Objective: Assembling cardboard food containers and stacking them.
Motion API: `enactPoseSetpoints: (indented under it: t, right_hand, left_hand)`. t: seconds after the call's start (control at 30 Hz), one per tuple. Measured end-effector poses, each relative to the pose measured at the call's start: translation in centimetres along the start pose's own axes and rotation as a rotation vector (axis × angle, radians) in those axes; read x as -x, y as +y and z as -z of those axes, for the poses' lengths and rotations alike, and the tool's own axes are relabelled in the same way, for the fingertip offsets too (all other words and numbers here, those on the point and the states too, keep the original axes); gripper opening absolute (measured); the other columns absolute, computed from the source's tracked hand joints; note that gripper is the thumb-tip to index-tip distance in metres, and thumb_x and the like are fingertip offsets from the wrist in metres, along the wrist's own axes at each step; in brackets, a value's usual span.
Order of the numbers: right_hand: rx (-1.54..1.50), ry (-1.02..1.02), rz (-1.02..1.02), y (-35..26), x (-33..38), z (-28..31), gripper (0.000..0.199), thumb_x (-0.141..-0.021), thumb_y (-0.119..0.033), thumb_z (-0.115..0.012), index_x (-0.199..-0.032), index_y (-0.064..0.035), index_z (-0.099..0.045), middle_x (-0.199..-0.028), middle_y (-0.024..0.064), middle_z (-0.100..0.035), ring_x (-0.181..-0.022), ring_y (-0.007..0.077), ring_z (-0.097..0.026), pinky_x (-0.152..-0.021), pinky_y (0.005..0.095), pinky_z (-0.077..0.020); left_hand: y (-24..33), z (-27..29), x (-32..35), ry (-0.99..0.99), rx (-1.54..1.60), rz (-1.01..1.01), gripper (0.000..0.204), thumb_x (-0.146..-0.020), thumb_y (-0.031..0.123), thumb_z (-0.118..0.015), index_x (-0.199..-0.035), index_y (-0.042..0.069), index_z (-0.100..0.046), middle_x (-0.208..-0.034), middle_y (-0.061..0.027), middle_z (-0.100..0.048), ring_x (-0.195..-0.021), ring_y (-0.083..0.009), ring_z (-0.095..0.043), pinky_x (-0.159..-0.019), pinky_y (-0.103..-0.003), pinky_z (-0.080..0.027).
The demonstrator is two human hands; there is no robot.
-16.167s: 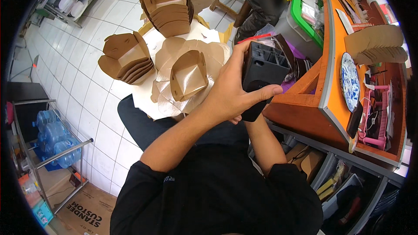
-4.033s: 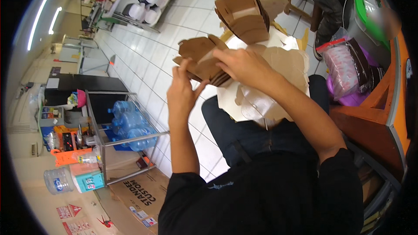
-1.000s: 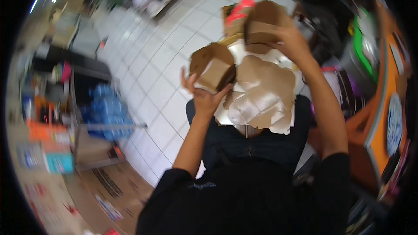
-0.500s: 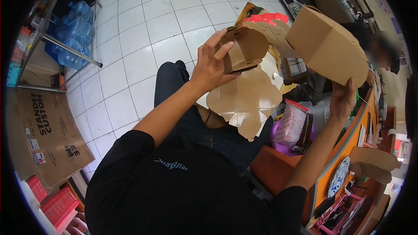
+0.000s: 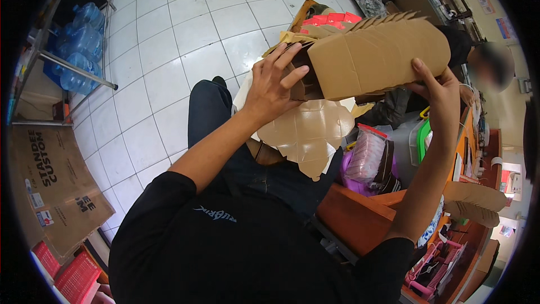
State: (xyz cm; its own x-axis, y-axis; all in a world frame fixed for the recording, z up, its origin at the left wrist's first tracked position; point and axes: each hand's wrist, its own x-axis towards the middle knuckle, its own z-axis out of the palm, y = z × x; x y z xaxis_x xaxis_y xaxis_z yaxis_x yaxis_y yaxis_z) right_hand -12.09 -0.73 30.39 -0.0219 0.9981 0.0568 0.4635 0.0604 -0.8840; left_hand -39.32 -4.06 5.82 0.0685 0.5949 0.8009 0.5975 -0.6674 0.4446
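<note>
My left hand [image 5: 272, 85] grips the open end of a small brown cardboard box [image 5: 309, 85], its fingers over the rim. A stack of nested brown cardboard boxes [image 5: 374, 59] lies sideways against that box. My right hand [image 5: 439, 85] holds the stack's right end, thumb on the near side. How far the boxes sit inside each other at the meeting point is partly hidden. Below both hands, a flat, shiny, scalloped cardboard blank [image 5: 306, 129] rests by my lap with crease lines across it.
Behind the stack are red cards [image 5: 332, 19]. To the right stand a green-rimmed grey bin [image 5: 419, 141], a pink wrapped package [image 5: 365, 157] and an orange counter [image 5: 458, 152] with more folded cardboard [image 5: 475, 200]. Another person sits at the far right. Blue water bottles [image 5: 81, 50] stand left.
My right hand has brought its cardboard boxes left, up against the box in my left hand. More layers of the stack now show. The view has shifted slightly.
</note>
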Motion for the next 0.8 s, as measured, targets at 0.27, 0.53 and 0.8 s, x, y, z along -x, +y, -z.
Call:
enactPoseSetpoints:
  t: [0.27,0.53,0.8]
  right_hand:
    - [0.418,0.31,0.408,-1.3,3.5,-5.5,0.032,-0.089,-0.018,-0.082,-0.11,0.0035,-0.072,-0.102,0.0078,-0.074,-0.089,0.0124,-0.069,-0.078,0.0262,-0.0556]
    - [0.399,0.305,0.402,-2.1,4.8,-5.6,0.024,-0.088,-0.014,-0.083,-0.1,0.005,-0.075,-0.09,0.0071,-0.072,-0.078,0.0096,-0.067,-0.073,0.0238,-0.0532]
    - [0.378,0.195,0.475,-1.9,3.9,-5.0,0.024,-0.087,-0.014,-0.083,-0.101,0.0036,-0.075,-0.087,0.0062,-0.072,-0.077,0.0098,-0.067,-0.069,0.0253,-0.052]
  left_hand:
    - [0.1,-0.9,0.0,0.06,-0.046,0.067,0.111,-0.053,0.031,-0.1,-0.144,0.031,-0.035,-0.155,-0.015,-0.033,-0.141,-0.0391,-0.041,-0.102,-0.053,-0.037]
    - [0.4,-0.2,-2.0,0.065,0.011,0.078,0.115,-0.051,0.038,-0.1,-0.144,0.021,-0.035,-0.148,-0.0132,-0.041,-0.136,-0.0354,-0.045,-0.101,-0.052,-0.038]
    - [0.9,1.7,-3.7,-0.116,-0.045,0.276,0.119,-0.05,0.046,-0.099,-0.144,0.006,-0.037,-0.147,-0.0132,-0.044,-0.131,-0.0313,-0.046,-0.099,-0.046,-0.04]
